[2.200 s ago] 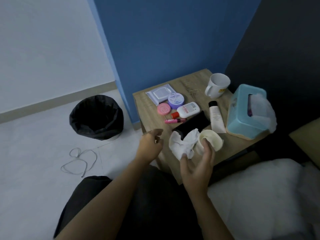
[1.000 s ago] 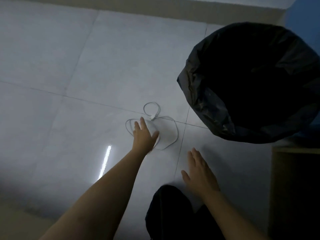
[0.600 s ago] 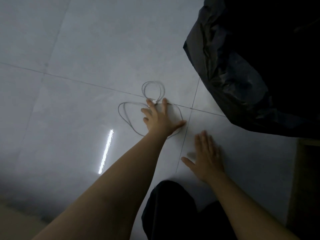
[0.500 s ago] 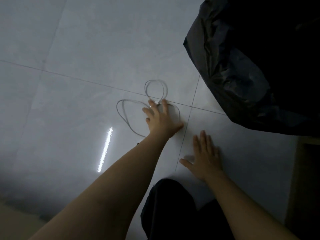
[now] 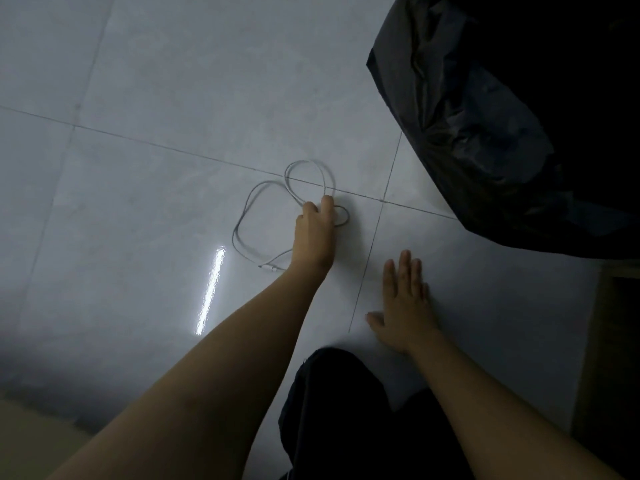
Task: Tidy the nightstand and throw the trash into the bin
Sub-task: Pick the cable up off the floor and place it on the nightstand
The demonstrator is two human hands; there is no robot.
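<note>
Left hand (image 5: 313,233) newly gripping cable (image 5: 236,233), right hand (image 5: 403,306) flat on floor (image 5: 173,98), bin (image 5: 485,133) rightward

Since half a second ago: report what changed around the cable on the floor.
The left hand, which lay with spread fingers over the cable, has curled them and now holds the cable in its grip where the loops cross. The cable has not yet left the floor. The right hand stays flat on the floor, and the bin has not moved.

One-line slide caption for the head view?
Left hand grips a white cable on the tiled floor; right hand rests flat near the black-lined bin.
</note>
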